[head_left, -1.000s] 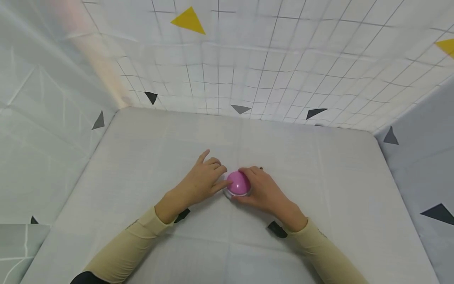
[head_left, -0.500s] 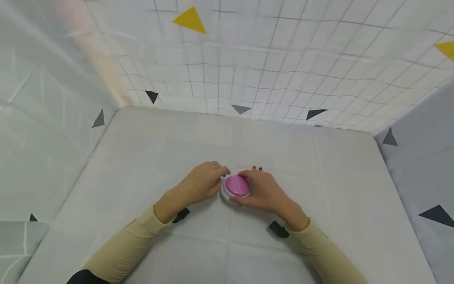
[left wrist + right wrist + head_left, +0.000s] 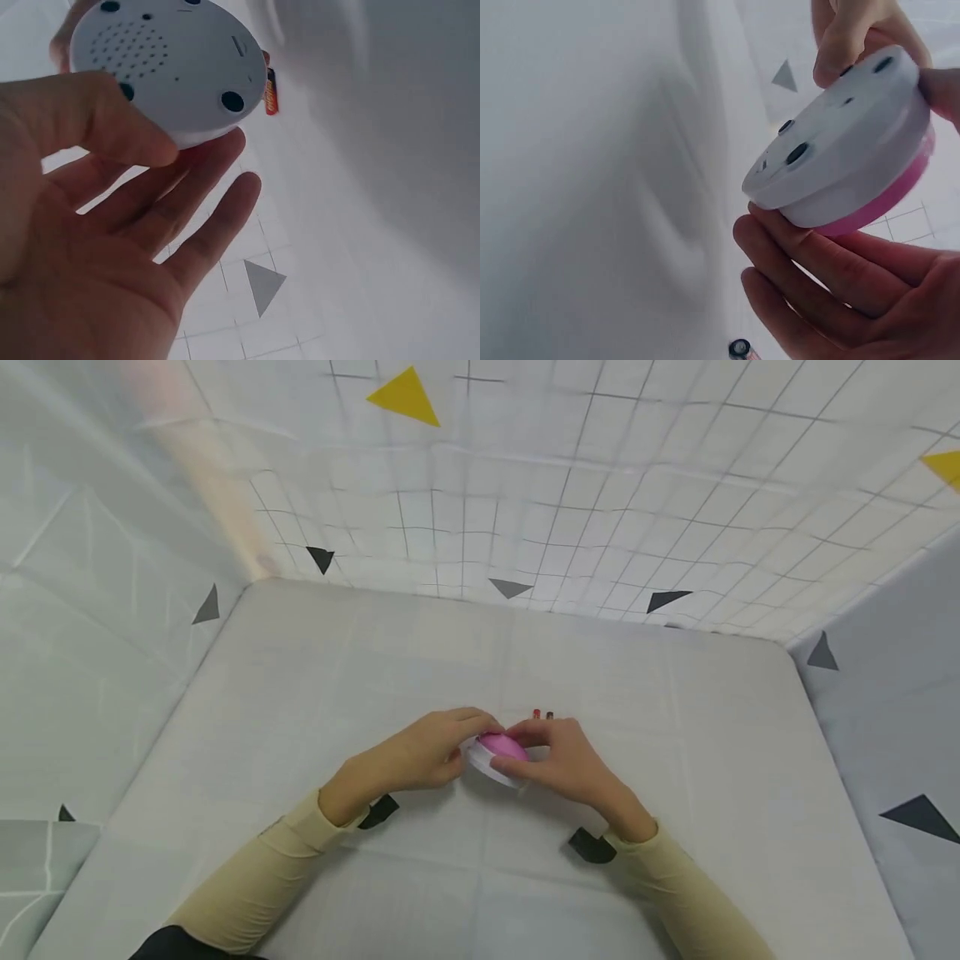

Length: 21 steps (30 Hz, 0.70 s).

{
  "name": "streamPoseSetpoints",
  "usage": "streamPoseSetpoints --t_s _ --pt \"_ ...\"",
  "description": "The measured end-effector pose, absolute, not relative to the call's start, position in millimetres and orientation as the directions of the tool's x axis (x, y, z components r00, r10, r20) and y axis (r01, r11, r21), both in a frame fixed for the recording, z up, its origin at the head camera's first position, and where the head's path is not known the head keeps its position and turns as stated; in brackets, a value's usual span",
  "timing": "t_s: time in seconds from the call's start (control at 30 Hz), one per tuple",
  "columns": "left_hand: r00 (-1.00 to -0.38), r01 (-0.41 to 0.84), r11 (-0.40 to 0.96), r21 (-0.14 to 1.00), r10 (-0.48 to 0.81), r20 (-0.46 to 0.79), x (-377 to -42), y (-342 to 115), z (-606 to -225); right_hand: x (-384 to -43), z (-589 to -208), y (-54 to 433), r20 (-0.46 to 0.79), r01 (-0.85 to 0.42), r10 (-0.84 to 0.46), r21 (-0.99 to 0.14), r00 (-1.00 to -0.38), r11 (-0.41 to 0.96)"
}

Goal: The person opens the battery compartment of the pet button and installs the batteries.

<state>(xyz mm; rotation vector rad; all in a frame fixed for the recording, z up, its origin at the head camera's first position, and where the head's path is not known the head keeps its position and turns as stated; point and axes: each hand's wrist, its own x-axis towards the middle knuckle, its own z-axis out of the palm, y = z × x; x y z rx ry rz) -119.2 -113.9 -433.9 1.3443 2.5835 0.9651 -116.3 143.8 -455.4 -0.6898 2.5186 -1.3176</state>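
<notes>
A domed pink push button (image 3: 504, 745) with a round white base is held up between both hands, tilted over the table. My left hand (image 3: 431, 750) grips its left edge, thumb against the underside and fingers behind. From the right, my right hand (image 3: 572, 767) holds the rim between thumb and fingers. In the left wrist view the white underside (image 3: 199, 64) faces the camera, showing speaker holes, dark round feet and small slots. The right wrist view shows the base (image 3: 862, 142) edge-on, pink dome downward, with right fingers (image 3: 840, 274) under it.
Two small batteries lie just beyond my right hand: a red one (image 3: 537, 714) and a darker one (image 3: 550, 716). The table (image 3: 420, 643) has a pale cover. A white gridded sheet (image 3: 600, 510) rises at the back, with pale sheets at both sides.
The push button has been lifted and tipped, so its white base edge shows. My left hand has come from pressing the dome to gripping the rim. Both batteries now show beyond the right hand.
</notes>
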Motion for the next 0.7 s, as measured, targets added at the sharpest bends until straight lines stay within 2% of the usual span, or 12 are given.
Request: streamPoseSetpoints --t_s 0.13,0.4,0.7 --pt "-0.589 0.707 0.359 0.609 0.775 0.228 -117.3 -115.2 -431.2 -116.1 -451.5 145.3 -0.073 -0.181 -0.479 -0.868 -0.875 0.463" --pt "-0.609 0.654 0.349 0.672 0.769 0.193 -116.9 -113.7 -428.8 -120.8 -450.4 149.0 -0.200 -0.041 -0.492 -0.899 -0.847 0.436" --pt "-0.644 0.592 0.313 0.743 0.738 0.203 -120.5 -112.0 -430.0 -122.1 -447.5 151.8 -0.238 0.054 -0.579 -0.947 -0.780 0.318"
